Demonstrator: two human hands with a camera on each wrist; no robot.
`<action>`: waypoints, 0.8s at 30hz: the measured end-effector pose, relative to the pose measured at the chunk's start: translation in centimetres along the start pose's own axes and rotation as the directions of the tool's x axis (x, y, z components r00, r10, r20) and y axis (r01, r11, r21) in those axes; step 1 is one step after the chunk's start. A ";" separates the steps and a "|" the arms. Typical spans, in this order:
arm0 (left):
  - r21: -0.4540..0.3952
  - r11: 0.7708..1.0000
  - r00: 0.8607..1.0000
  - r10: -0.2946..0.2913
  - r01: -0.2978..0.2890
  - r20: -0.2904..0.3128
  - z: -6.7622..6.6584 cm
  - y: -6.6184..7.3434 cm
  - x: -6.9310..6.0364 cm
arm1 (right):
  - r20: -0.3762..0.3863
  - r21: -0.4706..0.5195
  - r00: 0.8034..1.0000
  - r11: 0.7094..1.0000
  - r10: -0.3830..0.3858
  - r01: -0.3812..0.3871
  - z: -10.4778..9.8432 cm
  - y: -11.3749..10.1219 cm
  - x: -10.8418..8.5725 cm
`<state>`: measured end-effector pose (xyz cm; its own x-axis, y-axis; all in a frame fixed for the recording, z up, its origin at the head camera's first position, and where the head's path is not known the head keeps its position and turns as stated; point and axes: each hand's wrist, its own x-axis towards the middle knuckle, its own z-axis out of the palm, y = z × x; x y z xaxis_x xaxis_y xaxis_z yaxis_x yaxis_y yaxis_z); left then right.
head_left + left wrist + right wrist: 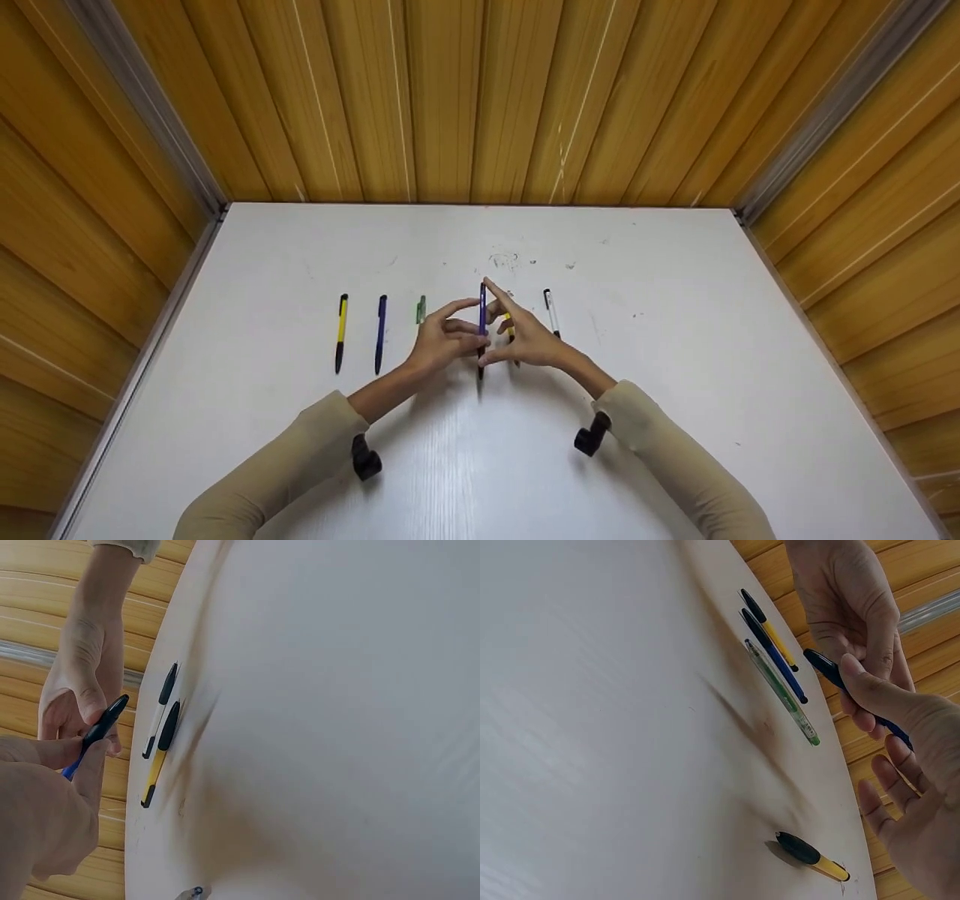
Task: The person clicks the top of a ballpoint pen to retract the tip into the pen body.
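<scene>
A blue pen [482,311] with a black grip is held up over the table, between both hands. My left hand [439,341] pinches it between thumb and fingers, near the black grip [100,729]. On the other side, my right hand [532,337] holds the same pen, its index fingertip at the top end and its thumb against the black part. The remaining fingers of the right hand [930,787] are spread loosely below the pen. A yellow pen [511,328] lies partly hidden behind the right hand. Close to the left hand lies a green pen [421,309], its lower part covered.
On the white table [675,300], a yellow pen [342,330] and another blue pen [381,334] lie to the left. A white pen [551,309] lies to the right. Wood-patterned panels [480,97] enclose the back and sides.
</scene>
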<state>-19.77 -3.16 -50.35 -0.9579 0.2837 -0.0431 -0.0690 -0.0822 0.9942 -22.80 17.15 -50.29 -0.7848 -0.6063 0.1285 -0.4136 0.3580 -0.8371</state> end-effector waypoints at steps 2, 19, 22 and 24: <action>-0.007 1.000 1.000 0.003 -0.003 0.003 0.0 0.1 -0.1 | 0.000 0.011 1.000 1.000 -0.001 0.001 0.0 -0.1 0.0; -0.032 0.999 0.993 -0.047 0.044 -0.104 0.4 1.1 -0.1 | 0.012 0.116 0.998 0.991 0.061 -0.061 -1.1 0.2 -0.7; -0.015 0.998 0.992 -0.056 0.054 -0.112 0.2 1.3 -0.1 | 0.018 0.136 0.997 0.988 0.075 -0.077 -1.7 0.2 -1.2; -0.006 0.998 0.991 -0.058 0.058 -0.117 0.1 1.4 0.0 | 0.018 0.136 0.997 0.988 0.073 -0.075 -2.2 0.3 -1.5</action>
<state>-19.85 -3.15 -48.96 -0.9784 0.1738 -0.1118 -0.1256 -0.0710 0.9895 -22.76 19.77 -49.56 -0.8046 -0.5910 0.0577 -0.2871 0.3020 -0.9090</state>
